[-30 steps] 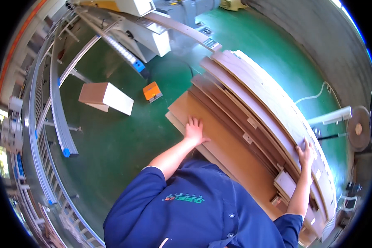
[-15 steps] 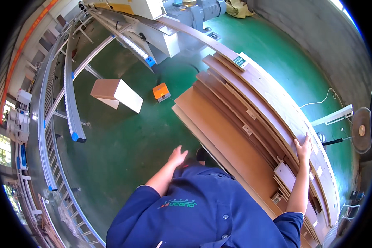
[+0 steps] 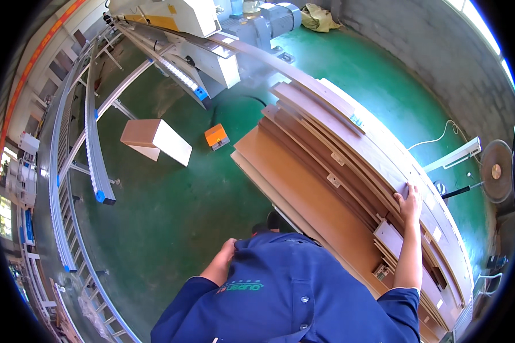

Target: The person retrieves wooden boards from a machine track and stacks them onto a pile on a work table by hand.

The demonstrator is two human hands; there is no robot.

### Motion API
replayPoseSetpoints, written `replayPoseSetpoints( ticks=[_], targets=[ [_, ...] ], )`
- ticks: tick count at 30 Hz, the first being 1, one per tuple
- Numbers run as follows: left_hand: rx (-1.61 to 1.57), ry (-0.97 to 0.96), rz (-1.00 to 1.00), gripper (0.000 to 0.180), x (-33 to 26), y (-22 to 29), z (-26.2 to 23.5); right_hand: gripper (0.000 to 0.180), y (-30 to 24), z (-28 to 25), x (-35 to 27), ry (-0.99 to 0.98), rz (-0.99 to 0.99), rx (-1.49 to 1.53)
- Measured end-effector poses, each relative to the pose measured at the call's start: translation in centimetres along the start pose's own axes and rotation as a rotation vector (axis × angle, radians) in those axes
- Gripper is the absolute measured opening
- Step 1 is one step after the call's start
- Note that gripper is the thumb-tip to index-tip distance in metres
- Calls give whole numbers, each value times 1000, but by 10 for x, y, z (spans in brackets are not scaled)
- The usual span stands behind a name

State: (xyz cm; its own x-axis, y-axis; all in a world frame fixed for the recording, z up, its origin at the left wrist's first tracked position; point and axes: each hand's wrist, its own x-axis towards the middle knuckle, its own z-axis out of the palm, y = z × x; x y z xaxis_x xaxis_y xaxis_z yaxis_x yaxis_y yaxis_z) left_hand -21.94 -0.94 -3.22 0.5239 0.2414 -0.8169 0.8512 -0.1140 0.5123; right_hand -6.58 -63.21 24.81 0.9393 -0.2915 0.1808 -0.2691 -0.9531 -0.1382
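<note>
My right hand rests on the upper board of a tall stack, fingers bent and somewhat apart, thumb by the inner edge. Nothing is visibly gripped in it. My left hand is beside the front of my dark blue jacket, its fingers mostly hidden against the cloth. A long narrow board strip runs from the machine at the back onto the stack, its near end lying over the upper boards. A blurred green label is near that end. Wider brown panels lie lower on the stack's left side.
Roller conveyor rails curve along the left. On the green floor are a bent brown-and-white panel piece and an orange foot pedal. Behind stands a machine with grey motors. A round fan-like disc stands at right.
The strip and its green label have slid nearer along the stack. My left hand has drawn back to the jacket. My right hand, earlier spread flat, has bent its fingers.
</note>
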Motion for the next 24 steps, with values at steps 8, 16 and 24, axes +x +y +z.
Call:
replayPoseSetpoints(
  ticks=[8,16,24],
  targets=[
    [177,41,357,42,73,112,25,65,-15,4,-13,75,45,-23],
    [402,-45,405,45,57,197,59,68,-82,-7,44,45,-116,85],
    [531,-87,345,44,54,174,42,68,-77,28,124,-113,-112,150]
  ],
)
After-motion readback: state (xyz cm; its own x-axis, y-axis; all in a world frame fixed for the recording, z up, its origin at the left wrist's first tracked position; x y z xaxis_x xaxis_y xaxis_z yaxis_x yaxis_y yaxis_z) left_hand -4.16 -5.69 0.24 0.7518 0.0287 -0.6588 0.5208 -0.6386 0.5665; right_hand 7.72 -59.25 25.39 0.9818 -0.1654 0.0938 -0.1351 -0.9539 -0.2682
